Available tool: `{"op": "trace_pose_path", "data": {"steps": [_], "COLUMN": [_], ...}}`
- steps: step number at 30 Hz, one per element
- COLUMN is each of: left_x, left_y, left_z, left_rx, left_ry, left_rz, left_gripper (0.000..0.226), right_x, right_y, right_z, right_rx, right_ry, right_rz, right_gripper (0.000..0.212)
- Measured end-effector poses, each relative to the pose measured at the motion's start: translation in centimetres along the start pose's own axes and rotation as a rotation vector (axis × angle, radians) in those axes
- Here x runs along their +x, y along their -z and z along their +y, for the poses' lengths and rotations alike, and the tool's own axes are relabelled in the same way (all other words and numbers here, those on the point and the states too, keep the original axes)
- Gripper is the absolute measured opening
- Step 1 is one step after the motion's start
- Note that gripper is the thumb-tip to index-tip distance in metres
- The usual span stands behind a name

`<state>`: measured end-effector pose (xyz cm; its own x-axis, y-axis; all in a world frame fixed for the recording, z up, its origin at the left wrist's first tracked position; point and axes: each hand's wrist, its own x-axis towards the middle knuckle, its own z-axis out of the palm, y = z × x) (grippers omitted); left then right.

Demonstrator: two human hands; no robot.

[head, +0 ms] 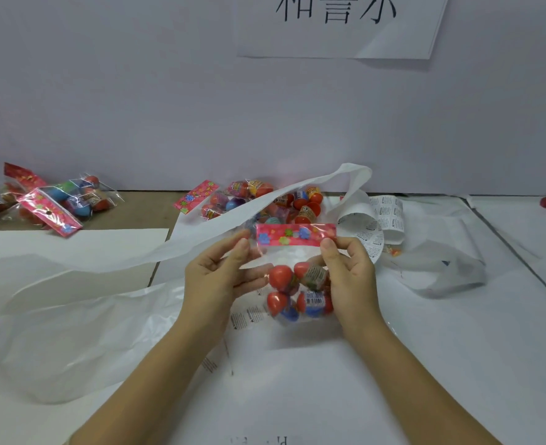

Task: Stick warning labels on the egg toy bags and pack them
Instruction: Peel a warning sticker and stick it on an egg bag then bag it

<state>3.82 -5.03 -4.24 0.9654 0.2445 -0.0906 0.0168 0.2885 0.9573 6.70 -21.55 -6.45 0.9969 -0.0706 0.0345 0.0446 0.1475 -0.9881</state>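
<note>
Egg toy bag (297, 284) is held upright above the desk (143, 210), near centre, long axis left-right. Each upper corner is pinched in a closed grip, by left hand (220, 277) and right hand (352, 274). Label roll (384, 216) lies far-right, nearer the right hand.

- egg toy bag (292, 256): clear, pink flowery header (295, 235), red and blue eggs (279, 277), held upright
- more bags (259, 200) piled just behind it
- warning label strip (388, 216) curls beside the pile
</note>
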Motion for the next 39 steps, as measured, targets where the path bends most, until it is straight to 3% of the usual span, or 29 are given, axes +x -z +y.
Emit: {"op": "trace_pose_path", "data": {"steps": [7,11,16,22,24,27,30,32,35,37,39], "left_x": [-0.3,-0.2,-0.6,-0.4,-0.7,-1.7,-2.5,-2.8,-2.7,-2.3,-1.8], "left_y": [-0.4,-0.1,-0.4,-0.3,-0.5,-0.4,-0.5,-0.8,-1.2,-1.3,-1.3], "left_z": [-0.7,-0.6,-0.8,-0.6,-0.8,-0.9,-1.5,-1.9,-1.9,-1.8,-1.7], "left_rx": [0.095,0.084,0.17,0.185,0.328,0.738,0.916,0.905,0.661,0.445,0.146], "left_ry": [0.252,0.16,0.132,0.136,0.031,-0.458,-0.783,-0.739,-0.516,-0.368,-0.181], "left_rz": [-0.185,-0.199,-0.22,-0.278,-0.184,-0.04,-0.183,-0.246,-0.172,-0.17,-0.218], "left_gripper": [0.069,0.084,0.057,0.052,0.058,0.068,0.081,0.089,0.074,0.054,0.035], "right_x": [-0.3,-0.1,-0.1,-0.1,-0.1,-0.3,-1.1,-1.6,-1.9,-1.7,-1.5], "right_y": [-0.3,0.0,0.4,0.5,0.3,0.2,0.2,0.1,0.1,0.2,0.3], "right_z": [-0.4,-1.4,-2.0,-2.2,-2.3,-2.8,-3.7,-4.2,-4.9,-4.9,-4.5], "right_rx": [0.099,0.047,-0.029,-0.022,-0.003,0.114,0.217,0.315,0.484,0.514,0.382], "right_ry": [-0.157,-0.154,-0.163,-0.185,-0.204,-0.222,-0.19,-0.162,-0.179,-0.174,-0.082], "right_rz": [-0.087,-0.118,-0.15,-0.099,-0.057,0.05,0.019,-0.131,-0.349,-0.359,-0.25], "right_gripper": [0.012,0.028,0.008,0.012,0.009,0.008,0.012,0.024,0.042,0.047,0.038]}}
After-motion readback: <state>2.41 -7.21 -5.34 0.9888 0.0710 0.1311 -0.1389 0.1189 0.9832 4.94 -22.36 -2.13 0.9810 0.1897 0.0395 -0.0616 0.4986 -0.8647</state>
